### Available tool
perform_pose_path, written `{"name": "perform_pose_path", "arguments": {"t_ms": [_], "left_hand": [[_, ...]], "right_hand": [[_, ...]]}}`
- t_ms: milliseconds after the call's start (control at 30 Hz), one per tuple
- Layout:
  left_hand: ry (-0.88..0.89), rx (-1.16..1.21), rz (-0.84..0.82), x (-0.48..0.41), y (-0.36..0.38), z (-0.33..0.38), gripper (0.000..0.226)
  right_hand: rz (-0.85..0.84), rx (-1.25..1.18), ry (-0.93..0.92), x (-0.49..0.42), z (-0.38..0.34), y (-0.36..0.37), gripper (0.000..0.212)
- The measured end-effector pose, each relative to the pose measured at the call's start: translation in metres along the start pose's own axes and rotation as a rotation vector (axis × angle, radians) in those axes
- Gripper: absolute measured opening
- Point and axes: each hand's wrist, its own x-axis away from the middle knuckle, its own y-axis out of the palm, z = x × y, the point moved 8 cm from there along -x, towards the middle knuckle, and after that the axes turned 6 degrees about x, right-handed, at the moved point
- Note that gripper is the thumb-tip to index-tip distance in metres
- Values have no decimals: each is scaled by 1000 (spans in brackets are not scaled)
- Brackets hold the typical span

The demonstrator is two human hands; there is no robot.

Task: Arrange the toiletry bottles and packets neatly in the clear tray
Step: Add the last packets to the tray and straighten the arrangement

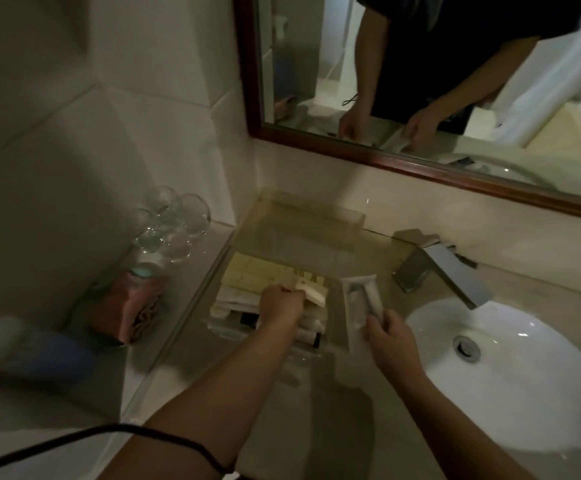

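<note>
A clear tray point(320, 230) stands on the counter against the back wall, its far half bare. In its near half lie cream packets point(257, 273), white sachets point(237, 299) and small bottles with dark caps point(311, 336). My left hand point(280, 306) is inside the tray, fingers closed on a cream packet point(313, 294). Just right of the tray, my right hand point(387, 332) grips the near end of a white tube in a clear wrapper point(360, 303) that rests on the counter.
A chrome tap point(444, 268) and white basin point(510, 372) sit to the right. Upturned glasses point(171, 221) and a pink tissue pack point(129, 306) stand on the left ledge. A framed mirror point(420, 81) hangs above. A blurred blue and white object point(22, 348) is at far left.
</note>
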Motion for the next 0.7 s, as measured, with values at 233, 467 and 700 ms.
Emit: {"name": "perform_pose_path", "arguments": {"t_ms": [233,467,700], "left_hand": [[36,69,134,-25,-54,10,10],[-17,71,133,-52,-87,5,18],[15,-218,-35,-46,-93,9,34]], "right_hand": [[-150,70,-70,-2,-28,41,10],[-190,156,-179,-20,-66,57,6],[-179,120,-219,-27,-78,60,10]]}}
